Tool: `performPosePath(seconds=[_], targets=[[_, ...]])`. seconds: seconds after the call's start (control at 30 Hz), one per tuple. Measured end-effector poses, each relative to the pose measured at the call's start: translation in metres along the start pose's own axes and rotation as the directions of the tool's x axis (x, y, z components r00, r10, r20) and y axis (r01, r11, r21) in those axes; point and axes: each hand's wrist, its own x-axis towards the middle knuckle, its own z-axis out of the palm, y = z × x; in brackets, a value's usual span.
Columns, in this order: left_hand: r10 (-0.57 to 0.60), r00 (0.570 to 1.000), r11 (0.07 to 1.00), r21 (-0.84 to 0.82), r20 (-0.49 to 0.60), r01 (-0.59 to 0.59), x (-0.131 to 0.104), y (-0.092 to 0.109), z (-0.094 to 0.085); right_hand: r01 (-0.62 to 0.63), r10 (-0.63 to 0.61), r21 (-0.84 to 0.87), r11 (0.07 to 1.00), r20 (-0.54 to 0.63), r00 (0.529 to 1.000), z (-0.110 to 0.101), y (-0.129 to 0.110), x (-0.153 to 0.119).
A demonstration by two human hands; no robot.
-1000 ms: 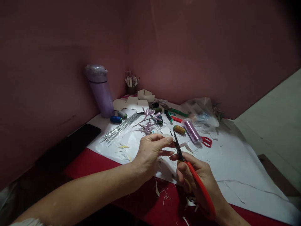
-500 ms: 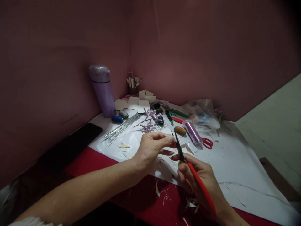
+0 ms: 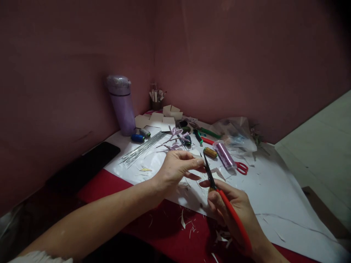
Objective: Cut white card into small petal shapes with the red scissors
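My left hand (image 3: 181,168) is closed in a pinch, thumb against fingers, on a small pale paper piece that the fingertips mostly hide. In my right hand (image 3: 233,204) is a pair of scissors (image 3: 231,215) with red handles and dark blades. The blades point up and away from me, slightly apart, right at the left fingertips. Pale paper scraps (image 3: 183,219) lie on the red cloth below the hands. Just beyond the left hand are lilac wire-stemmed flowers (image 3: 175,133).
A purple bottle (image 3: 122,109) stands at the back left, near a black phone-like slab (image 3: 83,166). Silver wires (image 3: 142,149), a blue thread spool (image 3: 137,138), a gold spool (image 3: 210,152), a purple spool (image 3: 225,155), green-handled pliers (image 3: 210,132) and a plastic bag (image 3: 237,133) lie on white paper.
The hands and scissors hold nearly the same pose, with the blades opened a little wider. The view has shifted slightly.
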Motion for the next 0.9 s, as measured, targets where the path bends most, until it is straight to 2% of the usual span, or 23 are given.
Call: performPosePath(seconds=[0.13, 0.3, 0.53, 0.9], targets=[[0.02, 0.999, 1.0, 0.019, 0.03, -0.02, 0.001, 0.0009, -0.0026, -0.012, 0.012, 0.007, 1.0, 0.013, 1.0, -0.0009, -0.0001, 0.001], [-0.025, 0.999, 0.997, 0.067, 0.034, 0.023, 0.0021, 0.0047, -0.0043, -0.016, 0.016, 0.007, 1.0, -0.002, 1.0, -0.0019, 0.0005, 0.0013], [-0.026, 0.997, 0.994, 0.107, 0.075, 0.018, 0.0054, 0.0059, -0.0074, 0.055, -0.055, -0.086, 0.995, 0.007, 0.998, -0.0029, -0.0012, 0.0019], [-0.027, 0.996, 0.996, 0.083, 0.086, 0.02, 0.0058, 0.0062, -0.0073, 0.055, -0.053, -0.089, 0.995, 0.022, 0.998, -0.0049, -0.0007, 0.0025]])
